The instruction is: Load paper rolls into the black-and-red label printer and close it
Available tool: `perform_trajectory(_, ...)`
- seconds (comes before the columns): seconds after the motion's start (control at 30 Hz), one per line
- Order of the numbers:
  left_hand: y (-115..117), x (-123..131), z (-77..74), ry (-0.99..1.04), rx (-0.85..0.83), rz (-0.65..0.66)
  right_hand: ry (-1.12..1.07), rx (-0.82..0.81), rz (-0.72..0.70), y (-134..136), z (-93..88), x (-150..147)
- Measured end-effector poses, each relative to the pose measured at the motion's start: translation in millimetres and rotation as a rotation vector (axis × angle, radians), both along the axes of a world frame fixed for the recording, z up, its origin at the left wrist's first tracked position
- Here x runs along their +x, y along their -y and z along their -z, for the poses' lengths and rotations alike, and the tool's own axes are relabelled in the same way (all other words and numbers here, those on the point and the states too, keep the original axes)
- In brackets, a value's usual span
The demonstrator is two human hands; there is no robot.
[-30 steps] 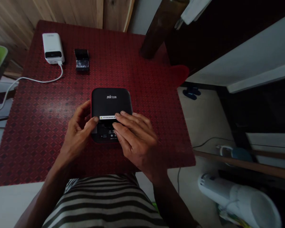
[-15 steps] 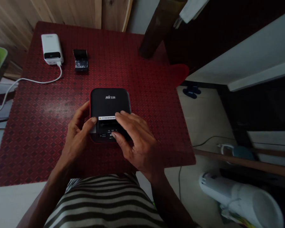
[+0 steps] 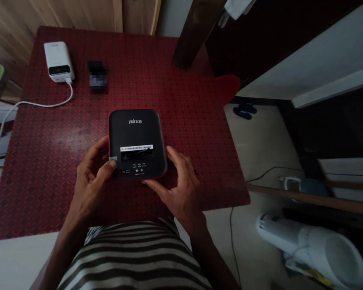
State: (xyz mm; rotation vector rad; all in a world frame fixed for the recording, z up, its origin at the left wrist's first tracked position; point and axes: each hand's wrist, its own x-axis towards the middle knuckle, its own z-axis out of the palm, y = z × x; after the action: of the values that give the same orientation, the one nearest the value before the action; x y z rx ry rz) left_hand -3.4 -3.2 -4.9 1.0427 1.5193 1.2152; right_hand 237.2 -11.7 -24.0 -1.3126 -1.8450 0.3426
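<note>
A black printer (image 3: 135,135) with red sides lies on the table in front of me, a white logo on its lid. A white warning strip runs above its dark slot, with small buttons below that. My left hand (image 3: 92,173) grips its left side, thumb on top at the lower left corner over a clear tab and the fingers partly hidden beside it. Around the lower right corner curves my right hand (image 3: 181,181), its fingertips at the right side and its thumb along the front edge.
A white power bank (image 3: 59,60) with a plugged-in white cable (image 3: 45,105) lies at the far left of the red patterned table (image 3: 193,133). Near it is a small blurred dark item (image 3: 97,75). A dark post (image 3: 192,36) stands at the far edge, a red stool (image 3: 228,88) beyond the right edge.
My right hand has drawn back from the printer's slot and buttons to its lower right corner, uncovering them. The left hand stays at the left side. The view has shifted slightly.
</note>
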Motion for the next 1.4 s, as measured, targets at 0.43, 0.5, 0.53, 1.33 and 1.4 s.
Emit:
perform_trajectory(0.43,-2,0,-8.2,0.040,-0.057,0.004,-0.058,-0.107,0.035,8,1.5,-4)
perform_trajectory(0.5,-3,2,-8.1,0.053,-0.061,0.008,-0.055,-0.101,0.050,8,2.5,-5)
perform_trajectory(0.53,-3,2,-7.7,0.064,-0.058,0.007,-0.048,-0.099,0.059,8,2.9,-5)
perform_trajectory(1.33,0,5,18.8,0.089,0.069,0.009,0.009,-0.116,-0.070,-7,-23.5,18)
perform_trajectory(1.4,3,7,25.4,0.057,0.128,0.025,0.030,-0.082,-0.103,-20,-39.3,25)
